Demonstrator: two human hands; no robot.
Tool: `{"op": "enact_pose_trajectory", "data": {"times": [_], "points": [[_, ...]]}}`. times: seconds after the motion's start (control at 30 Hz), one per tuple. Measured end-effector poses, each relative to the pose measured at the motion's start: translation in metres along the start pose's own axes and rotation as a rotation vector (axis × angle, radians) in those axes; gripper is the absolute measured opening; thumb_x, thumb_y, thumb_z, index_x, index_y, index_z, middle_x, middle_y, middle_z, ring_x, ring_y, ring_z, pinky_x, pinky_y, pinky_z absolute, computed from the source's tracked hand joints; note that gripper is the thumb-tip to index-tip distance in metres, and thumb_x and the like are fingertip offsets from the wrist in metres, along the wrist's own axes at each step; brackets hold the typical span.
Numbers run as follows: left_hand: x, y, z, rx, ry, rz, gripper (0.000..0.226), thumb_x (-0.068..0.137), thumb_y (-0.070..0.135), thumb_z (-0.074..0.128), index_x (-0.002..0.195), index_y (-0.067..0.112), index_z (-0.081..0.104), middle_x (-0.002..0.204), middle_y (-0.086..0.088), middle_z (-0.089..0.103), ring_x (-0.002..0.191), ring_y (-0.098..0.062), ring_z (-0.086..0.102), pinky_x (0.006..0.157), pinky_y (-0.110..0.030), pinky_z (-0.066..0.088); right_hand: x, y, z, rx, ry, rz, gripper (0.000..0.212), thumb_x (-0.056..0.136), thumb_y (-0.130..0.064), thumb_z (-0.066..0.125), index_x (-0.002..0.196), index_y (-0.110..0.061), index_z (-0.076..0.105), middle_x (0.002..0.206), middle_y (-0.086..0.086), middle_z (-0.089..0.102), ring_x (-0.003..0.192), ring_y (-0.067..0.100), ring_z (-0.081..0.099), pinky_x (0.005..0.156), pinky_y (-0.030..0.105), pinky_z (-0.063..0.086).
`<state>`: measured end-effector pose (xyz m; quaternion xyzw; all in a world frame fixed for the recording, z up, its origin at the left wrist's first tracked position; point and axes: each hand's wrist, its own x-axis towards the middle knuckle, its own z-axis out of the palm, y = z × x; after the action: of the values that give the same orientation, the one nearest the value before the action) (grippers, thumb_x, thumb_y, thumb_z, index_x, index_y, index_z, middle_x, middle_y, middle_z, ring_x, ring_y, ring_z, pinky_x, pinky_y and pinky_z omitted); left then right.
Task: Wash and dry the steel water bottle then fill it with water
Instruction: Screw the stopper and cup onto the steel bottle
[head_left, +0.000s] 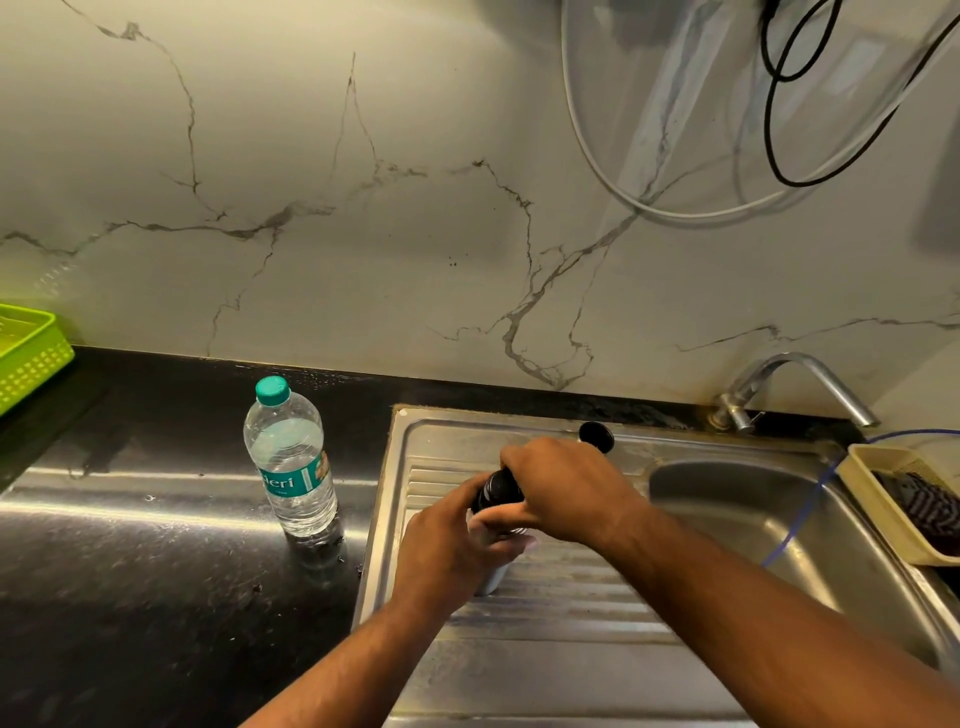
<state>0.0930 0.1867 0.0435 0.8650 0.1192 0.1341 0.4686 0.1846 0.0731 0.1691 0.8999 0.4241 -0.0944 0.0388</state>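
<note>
Recorded black tabletop (130, 571) with steel sink (571, 649) set into it, and tap (800, 374) at the rear right. Found plastic water bottle (291, 462), capped and upright, on the tabletop just beside the drainboard. Located steel water bottle (491, 579) standing on the drainboard, mostly hidden by both hands. Found left hand (452, 551) with fingers curled round the body, and right hand (566, 483) gripping the dark top (498, 491) from above. Noted small black cap (596, 436) lying apart at the drainboard's rear. Cannot tell whether the dark top is a lid or the neck. Judged step: working the top loose. Keep the base planted, hold the body still, and turn the top only.
</note>
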Motion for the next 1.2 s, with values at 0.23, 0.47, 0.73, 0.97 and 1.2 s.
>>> {"op": "enact_pose_trajectory", "data": {"times": [0.23,0.47,0.73,0.97,1.2], "points": [[-0.001,0.003,-0.001,-0.023,-0.016,0.009,0.087,0.063,0.078,0.067,0.139,0.04,0.051,0.127,0.018,0.067,0.115,0.0,0.062,0.097,-0.016,0.049,-0.009,0.011,-0.01,0.183,-0.084,-0.161,0.048,0.091,-0.036,0.073,0.135,-0.034,0.053,0.127,-0.007,0.057,0.117,0.013,0.054,0.099,0.032,0.051],[-0.001,0.005,-0.002,-0.035,-0.014,-0.011,0.078,0.062,0.075,0.074,0.133,0.049,0.052,0.117,0.021,0.071,0.103,0.003,0.064,0.092,-0.022,0.056,-0.001,-0.008,-0.001,-0.063,0.114,0.059,0.062,0.084,-0.078,0.057,0.106,-0.02,0.057,0.094,0.0,0.067,0.081,0.017,0.06,0.068,0.028,0.046],[-0.001,0.003,-0.003,-0.02,-0.007,0.012,0.082,0.064,0.074,0.072,0.137,0.046,0.049,0.125,0.021,0.067,0.112,0.005,0.058,0.097,-0.013,0.048,-0.003,0.016,-0.012,0.157,-0.13,-0.239,0.057,0.089,-0.031,0.076,0.141,-0.034,0.052,0.134,-0.007,0.057,0.123,0.013,0.053,0.103,0.034,0.05],[-0.001,0.005,-0.004,-0.049,-0.037,-0.02,0.085,0.059,0.084,0.064,0.135,0.047,0.051,0.116,0.024,0.07,0.103,0.004,0.064,0.088,-0.016,0.052,-0.002,0.004,-0.001,0.076,0.108,-0.117,0.042,0.086,-0.06,0.067,0.109,-0.026,0.057,0.098,-0.004,0.062,0.086,0.014,0.059,0.077,0.031,0.056],[0.005,-0.004,-0.005,-0.111,-0.107,-0.075,0.074,0.067,0.046,0.09,0.13,0.043,0.051,0.114,0.025,0.067,0.105,0.0,0.065,0.09,-0.02,0.055,0.007,0.007,0.018,-0.035,0.172,-0.23,0.042,0.094,-0.062,0.051,0.116,-0.026,0.054,0.092,-0.004,0.063,0.079,0.014,0.059,0.065,0.026,0.048]]}}
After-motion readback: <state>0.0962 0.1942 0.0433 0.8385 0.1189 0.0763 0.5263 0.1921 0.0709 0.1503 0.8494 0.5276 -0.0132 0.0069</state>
